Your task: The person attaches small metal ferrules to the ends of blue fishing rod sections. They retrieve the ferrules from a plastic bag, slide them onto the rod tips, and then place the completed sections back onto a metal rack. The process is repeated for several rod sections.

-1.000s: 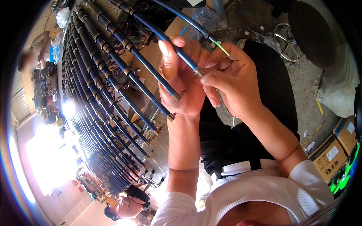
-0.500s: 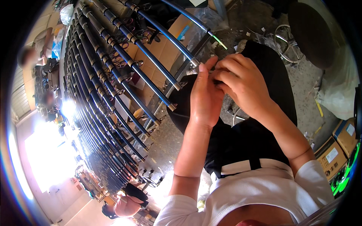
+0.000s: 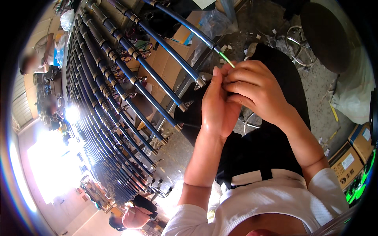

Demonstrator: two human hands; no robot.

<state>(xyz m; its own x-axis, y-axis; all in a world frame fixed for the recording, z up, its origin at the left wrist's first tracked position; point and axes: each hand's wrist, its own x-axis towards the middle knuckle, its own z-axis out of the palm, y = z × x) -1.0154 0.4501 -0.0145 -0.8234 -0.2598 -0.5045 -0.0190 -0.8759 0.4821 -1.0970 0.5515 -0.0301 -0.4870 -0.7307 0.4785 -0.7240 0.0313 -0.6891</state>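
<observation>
My two hands meet at the middle of the view, above my dark-trousered lap. The fingers of my right hand are bent and drawn together against the fingers of my left hand. The left thumb points up and away from me. Anything between the fingertips is hidden. The thin green tip of the nearest blue fishing rod ends at the right knuckles; I cannot tell whether it touches them. Left of my left hand, another blue rod ends in a metal fitting.
Many blue and black fishing rods lie side by side on the left. Cardboard is beneath them. At the right are a dark round stool, a plastic bag and cardboard boxes. Another person is at the lower left.
The rods appear shifted toward me, and the green tip is now against or just beside my right hand instead of beyond it. My hands remain together, with the right fingers slightly more curled.
</observation>
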